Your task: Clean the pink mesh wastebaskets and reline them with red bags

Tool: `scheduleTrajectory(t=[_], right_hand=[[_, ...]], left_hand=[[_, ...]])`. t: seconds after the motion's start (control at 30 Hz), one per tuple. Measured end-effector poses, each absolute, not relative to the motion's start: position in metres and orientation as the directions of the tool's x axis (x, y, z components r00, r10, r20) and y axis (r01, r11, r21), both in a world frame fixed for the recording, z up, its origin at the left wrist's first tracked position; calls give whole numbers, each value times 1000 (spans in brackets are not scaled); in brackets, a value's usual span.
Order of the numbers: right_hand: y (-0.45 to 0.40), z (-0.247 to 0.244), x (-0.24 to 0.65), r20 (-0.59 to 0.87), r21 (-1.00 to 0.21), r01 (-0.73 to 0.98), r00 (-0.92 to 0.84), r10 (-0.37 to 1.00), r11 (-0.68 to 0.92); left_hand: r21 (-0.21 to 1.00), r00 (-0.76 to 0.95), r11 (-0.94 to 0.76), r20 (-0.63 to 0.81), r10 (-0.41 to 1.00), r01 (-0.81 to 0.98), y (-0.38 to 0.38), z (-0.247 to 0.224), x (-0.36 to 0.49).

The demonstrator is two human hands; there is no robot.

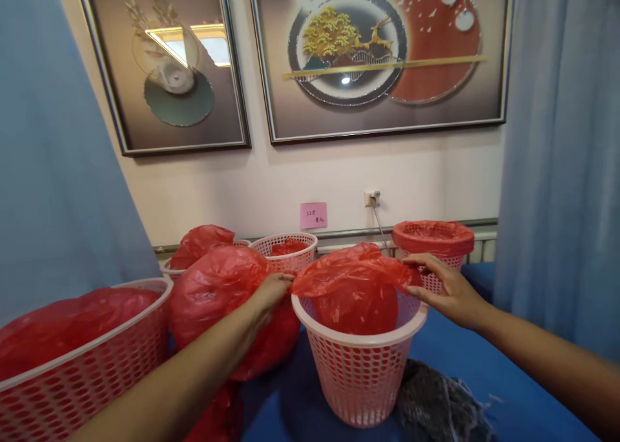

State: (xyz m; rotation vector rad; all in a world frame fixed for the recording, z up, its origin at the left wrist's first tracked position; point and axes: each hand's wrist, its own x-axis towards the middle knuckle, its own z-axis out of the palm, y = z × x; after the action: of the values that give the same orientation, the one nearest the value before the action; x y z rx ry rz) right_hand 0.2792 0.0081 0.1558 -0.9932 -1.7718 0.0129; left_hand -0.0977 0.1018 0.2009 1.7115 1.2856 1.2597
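- Over the mouth of the front white-pink basket [361, 377], a red plastic bag [356, 309] hangs partly inside, its upper edge raised above the rim.
- Left hand [272, 294]: narrow grip, fingertips gathered on the bag's left edge.
- Right hand [448, 291]: grip holding the bag's right edge between thumb and fingers.
- Just left of that basket sits a puffed red bundle [217, 287]; a dark crumpled bundle [438, 403] lies beside its base on the blue surface [504, 371].
- Behind, near the wall, a red-lined basket [433, 238] stands at right.
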Motion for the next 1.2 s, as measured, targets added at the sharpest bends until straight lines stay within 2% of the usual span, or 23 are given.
scheduleTrajectory(t=[0.1, 0.17, 0.37, 0.47, 0.6, 0.8, 0.97, 1.1, 1.2], right_hand=[[3, 142, 282, 825, -349, 679, -104, 555, 646], [4, 134, 284, 848, -323, 707, -79, 524, 629], [5, 138, 279, 894, -209, 776, -96, 439, 595], [4, 145, 275, 888, -157, 796, -145, 435, 585], [1, 141, 276, 884, -164, 793, -146, 444, 587], [-12, 109, 282, 884, -179, 805, -120, 452, 565], [-21, 93, 275, 881, -165, 801, -144, 452, 576], [-24, 95, 267, 894, -209, 760, -106, 435, 616], [-23, 94, 265, 901, -228, 748, -81, 427, 624]], left_hand=[[815, 27, -424, 451, 892, 395, 77, 205, -101], [760, 67, -494, 517, 853, 422, 59, 208, -100], [518, 286, -622, 586, 758, 588, 39, 207, -89], [476, 311, -641, 600, 737, 602, 41, 204, -87], [361, 341, -701, 679, 650, 616, 31, 198, -90], [95, 370, -845, 869, 329, 526, 8, 178, -103], [-25, 378, -860, 904, 198, 510, -2, 167, -110], [-248, 475, -817, 879, 36, 521, -1, 167, -107], [-328, 478, -783, 877, -44, 528, 5, 162, -100]])
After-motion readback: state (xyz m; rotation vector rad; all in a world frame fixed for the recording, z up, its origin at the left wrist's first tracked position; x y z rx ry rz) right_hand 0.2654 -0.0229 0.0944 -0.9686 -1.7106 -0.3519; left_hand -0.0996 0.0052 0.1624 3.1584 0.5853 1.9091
